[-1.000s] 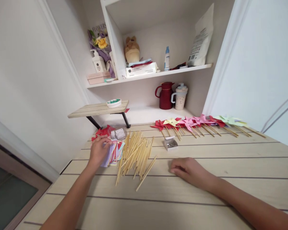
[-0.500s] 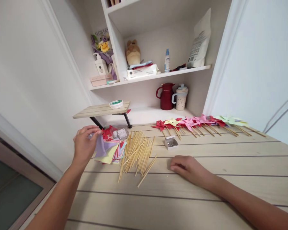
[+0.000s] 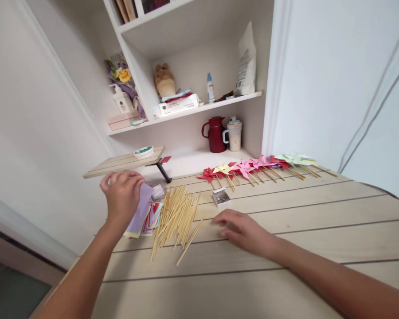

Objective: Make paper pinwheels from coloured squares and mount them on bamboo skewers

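Observation:
My left hand point(image 3: 121, 195) pinches a purple sheet point(image 3: 141, 210), raised at its top edge over the stack of coloured sheets point(image 3: 154, 215). Part of the stack is hidden behind the hand and the purple sheet. Just right of the stack lies a loose heap of thin wooden sticks point(image 3: 178, 212). My right hand point(image 3: 241, 228) hovers or rests low at the table, its fingers a little apart and holding nothing. Beyond its fingertips is a small open white box point(image 3: 221, 198) with small metal pieces in it.
A row of several pinwheels on sticks point(image 3: 244, 169) lies along the table's back edge. Behind the left hand stands a small raised wooden stand point(image 3: 119, 163) with a round white-and-green container point(image 3: 144, 152). A red jug point(image 3: 216, 135) and a lidded cup point(image 3: 234, 135) stand in the shelf.
The view has turned to the right. My left hand has lifted the purple sheet, which now hangs straighter. My right hand has moved toward the sticks and its fingers have spread.

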`<state>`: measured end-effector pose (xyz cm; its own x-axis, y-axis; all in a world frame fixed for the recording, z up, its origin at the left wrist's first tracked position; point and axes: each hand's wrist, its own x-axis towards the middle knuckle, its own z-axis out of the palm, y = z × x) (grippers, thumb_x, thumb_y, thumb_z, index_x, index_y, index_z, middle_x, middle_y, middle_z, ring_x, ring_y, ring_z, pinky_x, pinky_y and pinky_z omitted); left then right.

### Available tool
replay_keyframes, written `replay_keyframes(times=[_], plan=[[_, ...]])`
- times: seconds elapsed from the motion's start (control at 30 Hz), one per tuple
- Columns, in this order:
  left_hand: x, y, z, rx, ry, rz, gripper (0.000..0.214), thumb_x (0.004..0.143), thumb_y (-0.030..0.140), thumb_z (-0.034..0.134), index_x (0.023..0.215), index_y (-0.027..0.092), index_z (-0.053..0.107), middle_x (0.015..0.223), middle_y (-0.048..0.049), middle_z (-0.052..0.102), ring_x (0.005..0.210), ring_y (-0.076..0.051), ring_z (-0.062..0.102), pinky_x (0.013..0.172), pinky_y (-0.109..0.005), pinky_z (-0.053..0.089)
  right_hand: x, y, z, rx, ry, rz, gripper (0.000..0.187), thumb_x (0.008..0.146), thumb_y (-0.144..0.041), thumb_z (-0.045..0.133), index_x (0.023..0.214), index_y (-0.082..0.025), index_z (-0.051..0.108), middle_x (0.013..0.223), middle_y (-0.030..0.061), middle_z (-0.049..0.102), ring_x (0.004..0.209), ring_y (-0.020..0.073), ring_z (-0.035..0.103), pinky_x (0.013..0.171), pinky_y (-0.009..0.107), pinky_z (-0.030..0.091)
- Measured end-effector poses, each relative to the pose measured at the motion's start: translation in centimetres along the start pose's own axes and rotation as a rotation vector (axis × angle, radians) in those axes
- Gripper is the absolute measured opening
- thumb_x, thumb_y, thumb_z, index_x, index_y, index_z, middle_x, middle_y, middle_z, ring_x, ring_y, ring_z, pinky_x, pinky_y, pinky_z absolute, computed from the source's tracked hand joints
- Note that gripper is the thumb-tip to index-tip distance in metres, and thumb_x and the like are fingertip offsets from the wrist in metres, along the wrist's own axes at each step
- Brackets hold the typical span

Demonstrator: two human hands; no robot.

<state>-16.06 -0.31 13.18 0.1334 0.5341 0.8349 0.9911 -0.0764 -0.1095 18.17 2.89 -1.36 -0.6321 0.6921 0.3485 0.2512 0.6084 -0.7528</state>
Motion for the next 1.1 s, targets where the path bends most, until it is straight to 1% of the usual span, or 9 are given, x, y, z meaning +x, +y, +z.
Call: replay_keyframes(times=[0.1, 0.2, 0.37, 0.47, 0.57, 0.63, 0.77, 0.97, 1.1], plan=[[1.5, 2.9, 0.2, -0.192, 0.009, -0.143, 0.021, 0.092, 0.034, 0.060, 0.080, 0.025, 0.075, 0.099, -0.0076, 0.075, 0.103, -0.030, 0.065, 0.108, -0.053, 0.034, 0.1, -0.1, -0.3, 0.223, 0.087, 0.038, 0.046, 0.089, -0.034, 0.069, 0.133, -0.025, 0.059, 0.132, 0.0127, 0.064, 0.121, 0.0289, 0.061, 0.107, 0.049, 0.045], [2.7, 6.8, 0.4, -0.515, -0.094, -0.311, 0.021, 0.086, 0.041, 0.064, 0.082, 0.024, 0.076, 0.101, -0.0053, 0.074, 0.098, -0.026, 0.067, 0.094, -0.042, 0.048, 0.3, 0.0, -0.6, 0.483, 0.108, 0.065, 0.075, 0.085, -0.039, 0.076, 0.150, -0.028, 0.040, 0.144, 0.0148, 0.055, 0.128, 0.0283, 0.058, 0.108, 0.051, 0.045], [3.1, 13.6, 1.9, -0.747, -0.256, -0.413, 0.019, 0.080, 0.041, 0.069, 0.077, 0.024, 0.078, 0.097, -0.0052, 0.076, 0.092, -0.025, 0.067, 0.088, -0.038, 0.049, 0.4, -0.2, -1.1, 0.732, 0.212, 0.053, 0.119, 0.068, -0.039, 0.091, 0.159, -0.037, 0.015, 0.157, 0.0146, 0.039, 0.138, 0.0288, 0.049, 0.109, 0.051, 0.043], [2.5, 17.0, 3.4, -0.898, -0.366, -0.479, 0.020, 0.077, 0.042, 0.072, 0.076, 0.023, 0.078, 0.087, -0.0063, 0.076, 0.084, -0.024, 0.067, 0.080, -0.035, 0.049, 0.4, -0.8, -1.2, 0.784, 0.261, 0.070, 0.122, 0.063, -0.034, 0.095, 0.158, -0.037, 0.017, 0.145, 0.0114, 0.052, 0.129, 0.0258, 0.055, 0.107, 0.047, 0.044], [1.7, 19.3, 4.4, -1.039, -0.490, -0.535, 0.023, 0.074, 0.043, 0.074, 0.074, 0.020, 0.078, 0.080, -0.0073, 0.075, 0.078, -0.024, 0.066, 0.072, -0.033, 0.048, 0.4, -1.4, -1.4, 0.884, 0.344, 0.140, 0.106, 0.064, -0.032, 0.093, 0.151, -0.032, 0.033, 0.104, 0.0025, 0.067, 0.097, 0.0206, 0.065, 0.087, 0.038, 0.051], [1.4, 20.2, 4.7, -1.073, -0.539, -0.558, 0.024, 0.074, 0.044, 0.075, 0.076, 0.020, 0.078, 0.083, -0.0082, 0.075, 0.081, -0.024, 0.066, 0.072, -0.033, 0.048, 0.4, -1.7, -1.7, 0.950, 0.358, 0.189, 0.088, 0.064, -0.032, 0.092, 0.140, -0.028, 0.048, 0.086, -0.0020, 0.065, 0.079, 0.0173, 0.063, 0.073, 0.032, 0.049], [1.1, 20.3, 4.7, -1.127, -0.536, -0.613, 0.031, 0.077, 0.048, 0.075, 0.088, 0.019, 0.078, 0.093, -0.0085, 0.075, 0.085, -0.023, 0.065, 0.074, -0.033, 0.048, 0.4, -2.0, -2.6, 0.989, 0.422, 0.251, 0.048, 0.062, -0.034, 0.092, 0.101, -0.020, 0.067, 0.085, -0.0003, 0.068, 0.072, 0.0143, 0.059, 0.067, 0.027, 0.044], [-0.6, 18.0, 5.4, -1.228, -0.369, -0.767, 0.051, 0.085, 0.061, 0.067, 0.125, 0.028, 0.066, 0.127, -0.0065, 0.067, 0.115, -0.023, 0.060, 0.094, -0.034, 0.046, 0.5, -1.4, -3.3, 0.927, 0.395, 0.346, 0.041, 0.060, -0.041, 0.090, 0.082, -0.015, 0.068, 0.076, 0.0000, 0.066, 0.067, 0.0135, 0.055, 0.063, 0.026, 0.040], [-3.4, 16.9, 5.9, -1.536, -0.642, -0.978, 0.069, 0.081, 0.068, 0.068, 0.130, 0.021, 0.063, 0.122, -0.0134, 0.070, 0.102, -0.026, 0.066, 0.085, -0.037, 0.051, 0.7, -0.5, -3.3, 0.835, 0.306, 0.338, 0.041, 0.064, -0.047, 0.087, 0.082, -0.015, 0.069, 0.072, -0.0006, 0.063, 0.064, 0.0128, 0.053, 0.062, 0.026, 0.039]])
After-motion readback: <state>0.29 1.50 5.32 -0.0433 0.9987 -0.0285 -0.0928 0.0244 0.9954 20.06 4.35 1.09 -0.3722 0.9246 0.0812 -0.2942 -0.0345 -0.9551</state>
